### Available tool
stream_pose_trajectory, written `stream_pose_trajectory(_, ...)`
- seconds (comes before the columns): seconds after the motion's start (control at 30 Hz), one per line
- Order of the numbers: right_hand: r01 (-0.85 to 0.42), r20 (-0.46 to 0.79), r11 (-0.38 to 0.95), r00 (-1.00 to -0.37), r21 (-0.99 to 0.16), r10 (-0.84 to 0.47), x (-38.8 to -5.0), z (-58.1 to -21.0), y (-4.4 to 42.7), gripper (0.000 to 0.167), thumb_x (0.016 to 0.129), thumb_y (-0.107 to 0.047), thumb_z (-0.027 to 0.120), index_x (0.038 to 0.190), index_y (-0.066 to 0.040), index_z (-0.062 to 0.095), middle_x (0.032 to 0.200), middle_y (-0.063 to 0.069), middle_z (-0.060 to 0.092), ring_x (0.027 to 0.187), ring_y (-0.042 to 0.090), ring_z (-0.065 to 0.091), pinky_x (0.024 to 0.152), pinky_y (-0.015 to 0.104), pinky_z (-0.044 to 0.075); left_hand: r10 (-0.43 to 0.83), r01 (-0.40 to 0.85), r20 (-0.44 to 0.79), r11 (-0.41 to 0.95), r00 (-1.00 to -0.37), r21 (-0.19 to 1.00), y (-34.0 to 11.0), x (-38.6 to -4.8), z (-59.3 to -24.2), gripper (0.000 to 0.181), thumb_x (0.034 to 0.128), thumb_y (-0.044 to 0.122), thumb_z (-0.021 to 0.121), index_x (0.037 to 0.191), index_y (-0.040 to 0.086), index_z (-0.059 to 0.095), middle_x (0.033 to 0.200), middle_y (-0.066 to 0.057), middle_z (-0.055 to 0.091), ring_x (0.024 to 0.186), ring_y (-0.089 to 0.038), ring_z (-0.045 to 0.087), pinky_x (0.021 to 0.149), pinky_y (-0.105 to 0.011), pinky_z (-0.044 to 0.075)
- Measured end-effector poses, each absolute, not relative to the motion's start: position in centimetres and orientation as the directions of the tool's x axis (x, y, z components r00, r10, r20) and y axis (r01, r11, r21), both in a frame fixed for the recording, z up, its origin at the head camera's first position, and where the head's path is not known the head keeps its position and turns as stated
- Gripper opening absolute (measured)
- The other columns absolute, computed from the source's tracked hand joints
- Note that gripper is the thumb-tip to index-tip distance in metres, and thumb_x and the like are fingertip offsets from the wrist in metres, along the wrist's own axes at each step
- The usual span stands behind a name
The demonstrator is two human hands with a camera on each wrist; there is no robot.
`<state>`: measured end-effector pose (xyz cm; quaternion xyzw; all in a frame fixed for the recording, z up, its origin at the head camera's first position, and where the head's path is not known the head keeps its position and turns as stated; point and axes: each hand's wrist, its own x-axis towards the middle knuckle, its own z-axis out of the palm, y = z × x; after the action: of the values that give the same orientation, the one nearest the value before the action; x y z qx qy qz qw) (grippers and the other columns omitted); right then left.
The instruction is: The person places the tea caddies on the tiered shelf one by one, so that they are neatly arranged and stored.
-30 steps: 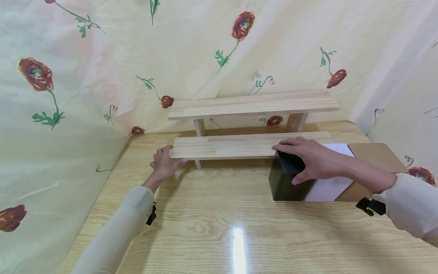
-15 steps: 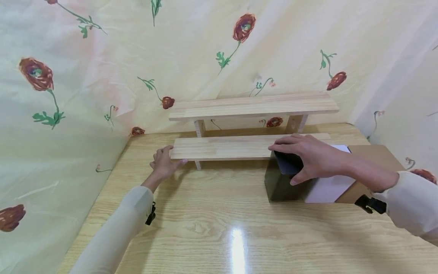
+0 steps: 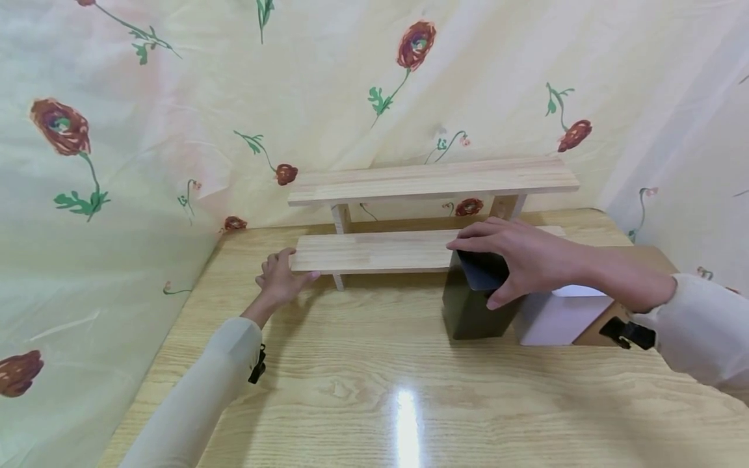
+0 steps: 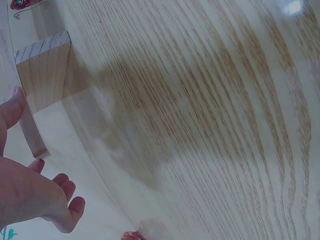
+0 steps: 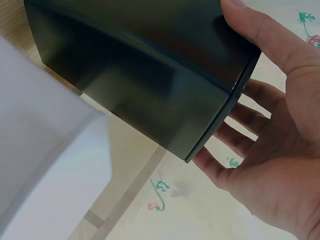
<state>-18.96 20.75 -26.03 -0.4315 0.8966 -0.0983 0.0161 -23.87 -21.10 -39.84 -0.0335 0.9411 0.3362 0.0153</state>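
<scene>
While the left hand (image 3: 279, 281) pinches a lower board (image 3: 374, 252), the right hand (image 3: 526, 260) grips a dark box (image 3: 473, 309)

As I read the head view, the 2 hands are well apart. At left, the left hand has the lower board's end between thumb and fingers; my left wrist view shows a wooden support (image 4: 44, 75) beneath. The upper board (image 3: 433, 182) runs behind and higher. Right of centre, the dark box is in front of the lower board, held near its top; I can't tell whether its base touches the counter (image 3: 345, 370). Just beside it, across a narrow gap, stands 1 white box (image 3: 545, 320), then 1 brown box (image 3: 643, 257), partly hidden by the forearm (image 3: 632, 283).
</scene>
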Motion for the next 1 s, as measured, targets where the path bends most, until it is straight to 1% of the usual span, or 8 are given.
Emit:
stream_pose_trajectory(0.2,-0.779,0.056,0.594,-0.614,-0.200,-0.787,-19.1,-25.7,20.0,0.090,0.062,-0.035,0.090,0.140,-0.013,0.050,0.139,0.010,0.048,0.124,0.033,0.045,0.089,0.051,0.039,-0.055,-0.076,-0.052,0.772,-0.997,0.632,-21.2,-23.9,-39.8,0.082,0.0875,0.044,0.068,0.148,0.008,0.026,0.145,-0.024,0.026,0.128,-0.040,0.024,0.098,-0.058,0.017)
stream_pose_trajectory(0.33,-0.788,0.048,0.580,-0.601,-0.207,-0.798,-19.1,-25.3,19.8,0.090,0.063,-0.038,0.089,0.140,-0.014,0.050,0.139,0.010,0.048,0.123,0.034,0.047,0.091,0.054,0.038,-0.052,-0.074,-0.054,0.771,-0.997,0.633,-21.2,-23.9,-39.9,0.082,0.0878,0.044,0.068,0.148,0.009,0.026,0.145,-0.024,0.027,0.128,-0.040,0.024,0.097,-0.058,0.017)
stream_pose_trajectory(0.43,-0.795,0.048,0.570,-0.591,-0.207,-0.805,-19.3,-24.8,19.5,0.090,0.064,-0.041,0.089,0.141,-0.015,0.050,0.139,0.011,0.048,0.123,0.034,0.048,0.090,0.053,0.039,-0.050,-0.072,-0.053,0.772,-0.997,0.631,-21.3,-23.9,-39.9,0.082,0.0876,0.044,0.068,0.148,0.009,0.026,0.144,-0.024,0.027,0.128,-0.040,0.024,0.097,-0.058,0.017)
stream_pose_trajectory(0.57,-0.810,0.064,0.543,-0.567,-0.221,-0.821,-19.5,-24.0,18.8,0.090,0.063,-0.040,0.089,0.141,-0.015,0.050,0.138,0.012,0.049,0.122,0.033,0.047,0.090,0.050,0.039,-0.048,-0.069,-0.051,0.776,-0.998,0.627,-21.4,-24.0,-39.9,0.083,0.0874,0.045,0.068,0.148,0.008,0.026,0.145,-0.024,0.027,0.128,-0.040,0.024,0.097,-0.058,0.017)
stream_pose_trajectory(0.7,-0.830,0.079,0.505,-0.535,-0.238,-0.841,-19.6,-23.3,17.9,0.089,0.062,-0.038,0.090,0.139,-0.014,0.052,0.135,0.012,0.050,0.122,0.031,0.046,0.093,0.051,0.038,-0.047,-0.068,-0.050,0.777,-0.998,0.626,-21.5,-24.0,-39.9,0.082,0.0873,0.045,0.068,0.148,0.009,0.027,0.145,-0.023,0.027,0.129,-0.040,0.024,0.098,-0.058,0.017)
stream_pose_trajectory(0.8,-0.841,0.082,0.482,-0.514,-0.247,-0.854,-19.8,-22.8,17.2,0.088,0.063,-0.036,0.090,0.139,-0.014,0.052,0.132,0.009,0.052,0.117,0.026,0.049,0.092,0.046,0.041,-0.045,-0.067,-0.051,0.776,-0.998,0.628,-21.6,-24.0,-39.9,0.082,0.0873,0.044,0.068,0.148,0.009,0.027,0.145,-0.023,0.027,0.130,-0.040,0.023,0.098,-0.059,0.017)
stream_pose_trajectory(0.9,-0.843,0.064,0.472,-0.503,-0.258,-0.862,-20.1,-22.2,16.4,0.086,0.064,-0.034,0.090,0.139,-0.014,0.052,0.131,0.007,0.051,0.110,0.022,0.051,0.085,0.040,0.045,-0.042,-0.066,-0.052,0.773,-0.998,0.630,-21.6,-24.0,-40.0,0.081,0.0875,0.044,0.068,0.148,0.009,0.027,0.146,-0.023,0.027,0.130,-0.040,0.023,0.098,-0.059,0.017)
stream_pose_trajectory(1.0,-0.834,0.037,0.480,-0.508,-0.274,-0.861,-20.4,-21.5,15.6,0.086,0.066,-0.035,0.089,0.140,-0.015,0.051,0.135,0.008,0.049,0.111,0.023,0.049,0.083,0.039,0.046,-0.041,-0.066,-0.055,0.770,-0.998,0.634,-21.7,-24.0,-40.0,0.081,0.0875,0.043,0.068,0.148,0.009,0.027,0.146,-0.023,0.027,0.129,-0.039,0.023,0.098,-0.059,0.017)
